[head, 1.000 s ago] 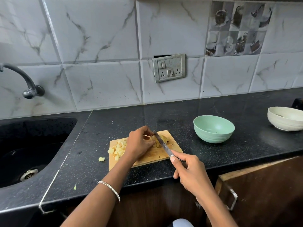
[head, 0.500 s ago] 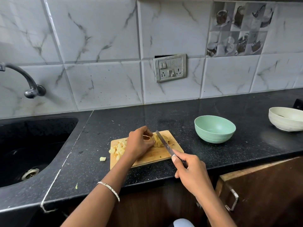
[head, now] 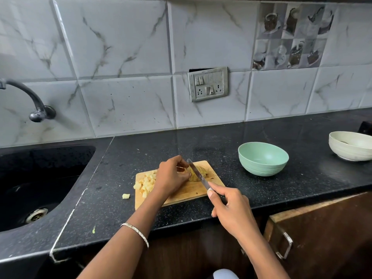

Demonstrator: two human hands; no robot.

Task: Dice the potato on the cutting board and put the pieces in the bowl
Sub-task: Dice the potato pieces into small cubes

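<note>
Soft, even daylight; sharp focus, wide-angle edge bending.

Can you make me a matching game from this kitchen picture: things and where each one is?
1 green bowl
2 knife
3 loose potato cube
4 cream bowl

A held by the right hand
B on the counter, left of the cutting board
C at the counter's far right
D just right of the cutting board

Pairs: 1-D, 2-A, 3-B, 4-C

Sliced yellow potato (head: 202, 170) and diced pieces (head: 146, 184) on wooden cutting board (head: 187, 195), green bowl (head: 263, 160) near its right end.
</note>
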